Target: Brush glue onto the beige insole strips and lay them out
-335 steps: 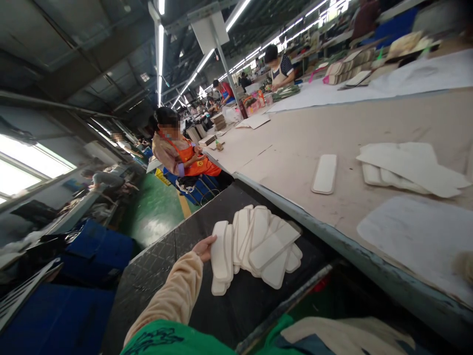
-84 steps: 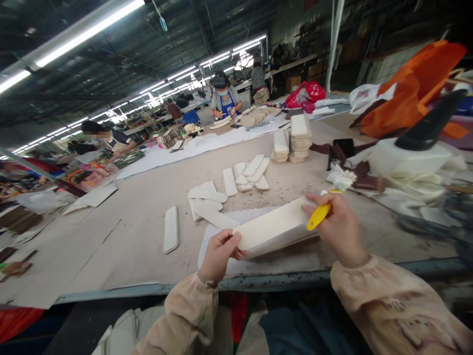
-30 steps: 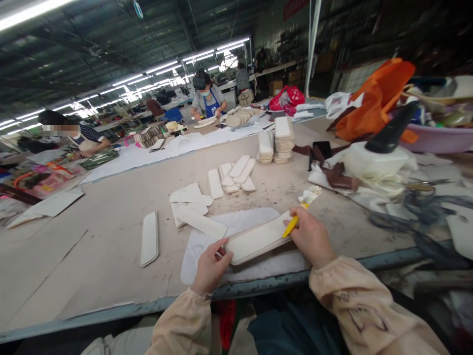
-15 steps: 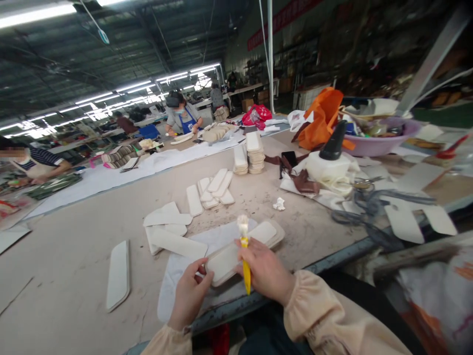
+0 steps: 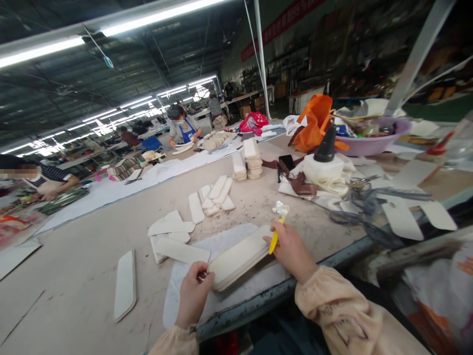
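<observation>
On a scuffed beige worktable (image 5: 84, 261) in a strip-lit workshop, a person's left hand (image 5: 193, 293) pinches the near end of a thin stack of long, round-cornered cream boards (image 5: 240, 257) over a white sheet (image 5: 181, 286). The right hand (image 5: 293, 252) grips a yellow-handled brush (image 5: 274, 243), fingertips at the stack's other end; whether the bristles touch a crumpled-looking white lump (image 5: 280, 207) is unclear. Beyond lie loose cream boards (image 5: 172, 236), two neat piles (image 5: 253, 159) and a white container with a black conical top (image 5: 322, 167). Farther off stands a co-worker in a blue apron (image 5: 187, 134).
</observation>
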### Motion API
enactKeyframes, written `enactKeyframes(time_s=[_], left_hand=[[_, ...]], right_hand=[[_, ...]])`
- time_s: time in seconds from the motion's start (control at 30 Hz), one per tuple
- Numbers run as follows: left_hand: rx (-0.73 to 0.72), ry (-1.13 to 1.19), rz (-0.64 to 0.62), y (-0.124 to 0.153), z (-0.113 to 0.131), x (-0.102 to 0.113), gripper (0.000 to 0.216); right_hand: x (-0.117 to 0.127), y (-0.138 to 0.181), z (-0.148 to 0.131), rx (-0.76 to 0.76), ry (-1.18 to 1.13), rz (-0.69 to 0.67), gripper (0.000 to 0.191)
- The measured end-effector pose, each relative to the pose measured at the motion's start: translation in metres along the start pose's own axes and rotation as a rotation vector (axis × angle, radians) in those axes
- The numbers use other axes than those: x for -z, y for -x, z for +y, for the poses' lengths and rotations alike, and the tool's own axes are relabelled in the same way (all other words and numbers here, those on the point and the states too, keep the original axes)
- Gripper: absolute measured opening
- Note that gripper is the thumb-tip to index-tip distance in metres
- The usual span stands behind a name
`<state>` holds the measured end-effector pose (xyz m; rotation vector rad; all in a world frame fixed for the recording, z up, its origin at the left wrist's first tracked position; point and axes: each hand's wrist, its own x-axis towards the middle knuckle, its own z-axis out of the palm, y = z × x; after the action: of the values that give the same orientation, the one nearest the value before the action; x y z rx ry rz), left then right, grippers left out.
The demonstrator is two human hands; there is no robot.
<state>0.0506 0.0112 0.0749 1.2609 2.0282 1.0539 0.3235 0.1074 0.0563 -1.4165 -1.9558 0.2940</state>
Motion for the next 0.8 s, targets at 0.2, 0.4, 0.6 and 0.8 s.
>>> enactKeyframes(time_s=[0.2,0.4,0.6,0.8], left_hand=[[-0.012,0.741,0.061,-0.014,0.049,0.005,0.026],[-0.044,1.069,0.006,-0.024,0.111,0.008,0.028],[-0.011,1.187,0.009,-0.032,0.137,0.008,0.032],[0.010,1.173,0.013,-0.031,0.142,-0.006,0.035]], right_hand=[[0.006,-0.007,-0.010,0.265,-0.323,0.044,0.022],[0.005,0.001,-0.030,0.325,-0.543,0.033,0.022],[0.017,0.005,-0.033,0.243,-0.744,0.090,0.028],[0.021,0.011,-0.047,0.075,-0.905,0.042,0.026]])
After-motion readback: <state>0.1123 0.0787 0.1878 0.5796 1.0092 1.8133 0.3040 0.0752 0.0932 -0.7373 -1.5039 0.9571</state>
